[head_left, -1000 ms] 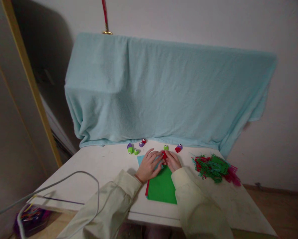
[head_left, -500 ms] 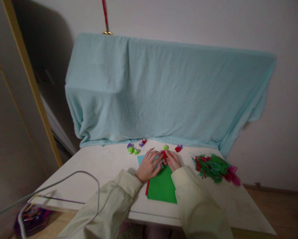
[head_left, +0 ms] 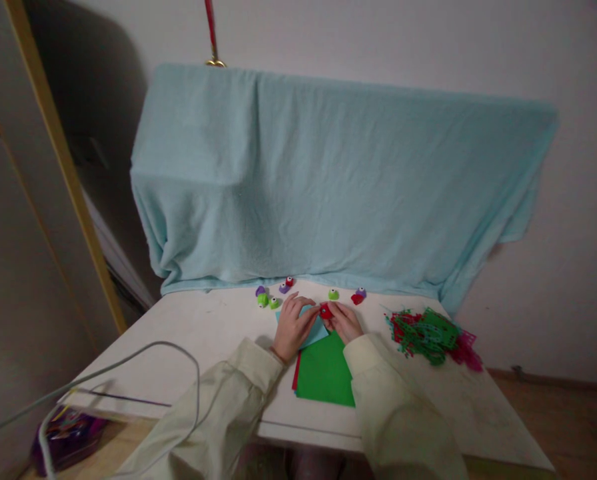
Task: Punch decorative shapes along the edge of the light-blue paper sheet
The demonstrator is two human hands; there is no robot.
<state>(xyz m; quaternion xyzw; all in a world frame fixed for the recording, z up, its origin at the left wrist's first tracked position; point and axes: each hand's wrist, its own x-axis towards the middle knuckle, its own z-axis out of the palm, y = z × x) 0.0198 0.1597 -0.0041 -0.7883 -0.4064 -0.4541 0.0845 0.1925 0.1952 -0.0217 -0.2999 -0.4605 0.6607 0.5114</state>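
Note:
A small red paper piece [head_left: 325,311] with a pale round spot on it sits pinched in the fingers of my right hand [head_left: 346,323]. From the other side, my left hand [head_left: 293,325] reaches toward it, fingers stretched out and fingertips at its left edge; whether they grip it is unclear. Under my hands lies a light blue sheet [head_left: 316,332], partly covered by my left hand. Nearer to me is a green sheet [head_left: 326,373] on top of a red sheet [head_left: 295,375], of which only a thin edge shows.
Small green, purple and red pieces with eyes stand along the back, such as a green one [head_left: 333,294] and a red one [head_left: 357,299]. A tangle of cut-out strips [head_left: 428,337] lies right. A grey cable [head_left: 151,345] loops over the left side. A blue cloth [head_left: 338,187] hangs behind.
My left hand has drawn back slightly left, its fingers less spread over the red piece. The red piece has turned, and its pale spot now shows.

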